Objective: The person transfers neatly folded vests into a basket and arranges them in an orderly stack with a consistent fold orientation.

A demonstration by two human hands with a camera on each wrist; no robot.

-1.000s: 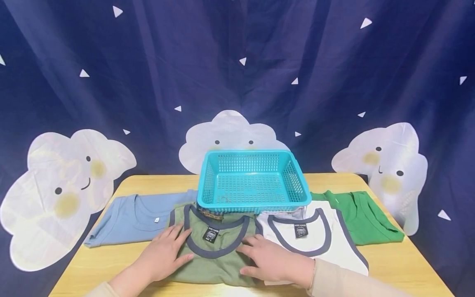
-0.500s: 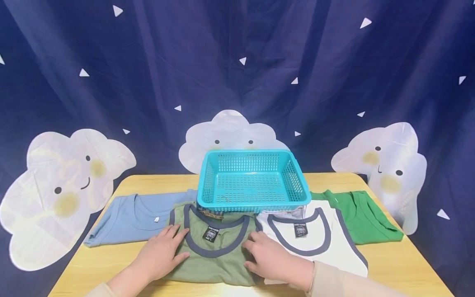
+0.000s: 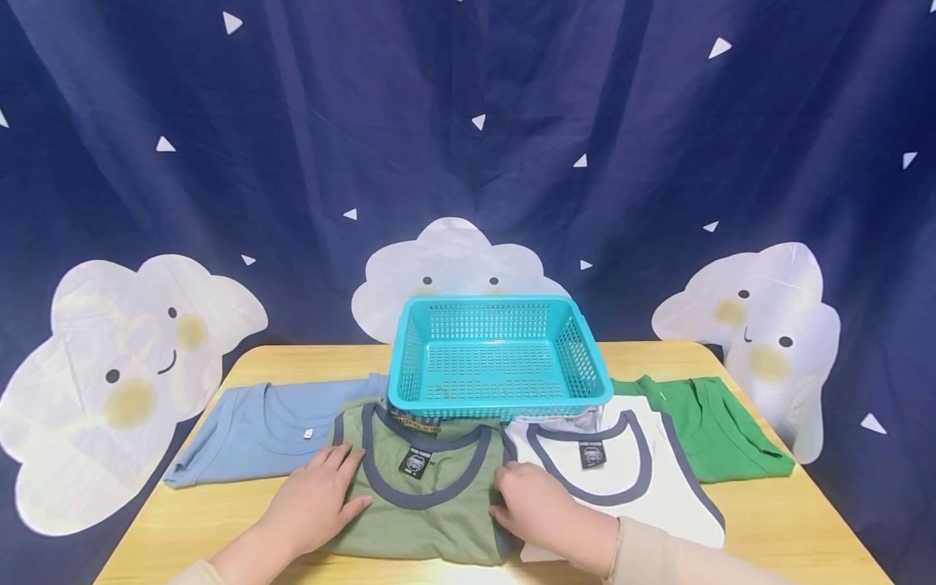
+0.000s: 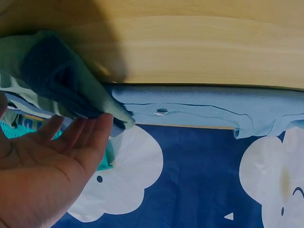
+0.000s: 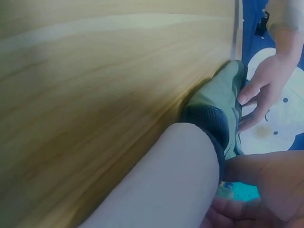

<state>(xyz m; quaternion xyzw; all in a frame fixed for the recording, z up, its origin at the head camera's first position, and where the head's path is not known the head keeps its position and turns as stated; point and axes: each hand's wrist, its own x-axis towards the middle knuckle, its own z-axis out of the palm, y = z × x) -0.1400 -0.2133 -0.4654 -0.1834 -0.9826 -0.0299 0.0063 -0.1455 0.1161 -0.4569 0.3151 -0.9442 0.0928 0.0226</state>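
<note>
An olive green tank top (image 3: 417, 528) with dark trim and a black neck label lies folded at the front middle of the table. My left hand (image 3: 310, 505) rests at its left side; in the left wrist view the extended fingers (image 4: 97, 137) touch the folded edge. At its right side my right hand (image 3: 541, 508) has curled fingers and pinches the dark-trimmed edge, though the fingertips are partly hidden. A white tank top (image 3: 669, 496) with dark trim lies just right of it, partly under my right forearm.
A turquoise plastic basket (image 3: 500, 404) stands behind the two tank tops, with nothing in it. Folded blue (image 3: 241, 439) and green (image 3: 738, 439) garments lie at the left and right. A dark curtain (image 3: 468, 146) with clouds hangs beyond the table (image 3: 790, 536).
My right hand has slid a little rightward over the olive tank top to its right edge, and its fingers have curled more. The left hand has shifted slightly left.
</note>
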